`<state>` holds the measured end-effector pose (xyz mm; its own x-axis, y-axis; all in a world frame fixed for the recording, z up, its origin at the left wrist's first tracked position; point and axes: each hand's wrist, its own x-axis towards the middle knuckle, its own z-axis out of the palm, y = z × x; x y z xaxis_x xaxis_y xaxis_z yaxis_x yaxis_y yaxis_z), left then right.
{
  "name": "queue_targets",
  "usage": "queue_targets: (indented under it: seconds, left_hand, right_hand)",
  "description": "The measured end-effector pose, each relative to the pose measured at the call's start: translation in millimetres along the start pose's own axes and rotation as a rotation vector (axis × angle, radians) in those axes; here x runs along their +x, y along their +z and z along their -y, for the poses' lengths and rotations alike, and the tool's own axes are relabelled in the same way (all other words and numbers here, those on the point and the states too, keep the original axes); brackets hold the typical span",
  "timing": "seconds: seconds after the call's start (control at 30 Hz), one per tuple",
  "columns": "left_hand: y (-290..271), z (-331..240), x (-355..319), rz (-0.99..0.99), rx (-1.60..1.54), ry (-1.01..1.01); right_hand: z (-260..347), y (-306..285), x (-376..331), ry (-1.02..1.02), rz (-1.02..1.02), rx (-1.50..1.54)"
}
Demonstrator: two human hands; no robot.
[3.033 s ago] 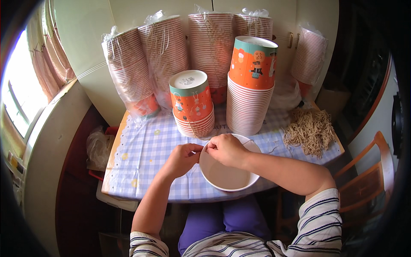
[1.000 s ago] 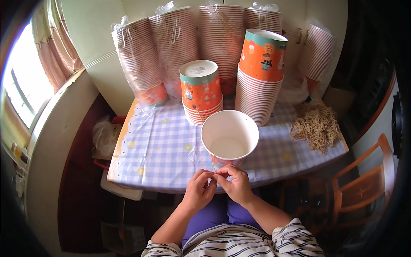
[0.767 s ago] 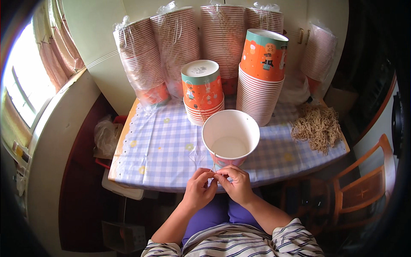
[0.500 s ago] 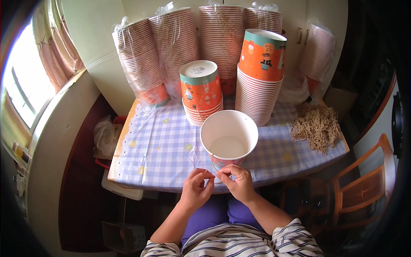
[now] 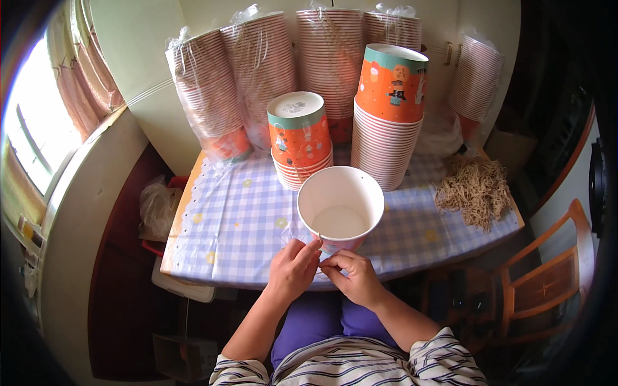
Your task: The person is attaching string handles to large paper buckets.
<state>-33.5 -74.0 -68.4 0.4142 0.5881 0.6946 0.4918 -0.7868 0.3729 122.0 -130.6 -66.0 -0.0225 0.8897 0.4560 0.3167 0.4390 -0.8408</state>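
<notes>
A large white-lined paper bucket (image 5: 341, 199) stands upright at the table's near edge, its mouth facing up. A thin cord (image 5: 320, 237) hangs at its near rim, and a small dark hole shows in the far wall. In front of the bucket, my left hand (image 5: 291, 269) is closed with thumb and fingers pinched on the cord. Close beside it, my right hand (image 5: 353, 275) pinches the same cord between thumb and forefinger. Most of the cord is hidden by my fingers, so I cannot tell whether it is knotted.
Behind the bucket stand a short stack (image 5: 299, 138) and a tall stack (image 5: 389, 116) of upturned orange buckets. Several plastic-wrapped stacks (image 5: 209, 96) line the back. A tangled heap of brown cords (image 5: 475, 192) lies right on the checked tablecloth (image 5: 238, 238). A wooden chair (image 5: 544, 276) stands at right.
My left hand has risen slightly toward the bucket's rim, and its fingers have closed further. The cord's crossed strands, visible before, are now mostly covered. The view has shifted slightly.
</notes>
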Motion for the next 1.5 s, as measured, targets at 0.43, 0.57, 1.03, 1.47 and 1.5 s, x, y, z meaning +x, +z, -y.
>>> queue_targets:
  seconds: [0.43,0.57,1.03,1.47,1.5]
  left_hand:
    - [21,9,-15,-0.378,0.048,0.171]
    - [25,-4,-18,-0.422,-0.078,-0.078]
    - [20,-12,-23,-0.269,-1.200,-0.957]
    - [16,-7,-28,-0.191,-1.191,-0.904]
    - [16,-4,-30,-0.208,-1.220,-0.882]
  right_hand:
    - [-5,8,11,-0.216,-0.241,-0.281]
    - [-9,18,8,-0.195,-0.231,-0.363]
    - [-31,37,17,0.414,-0.191,0.892]
    - [-27,25,16,0.580,-0.108,1.077]
    - [-28,25,16,0.618,-0.092,1.120]
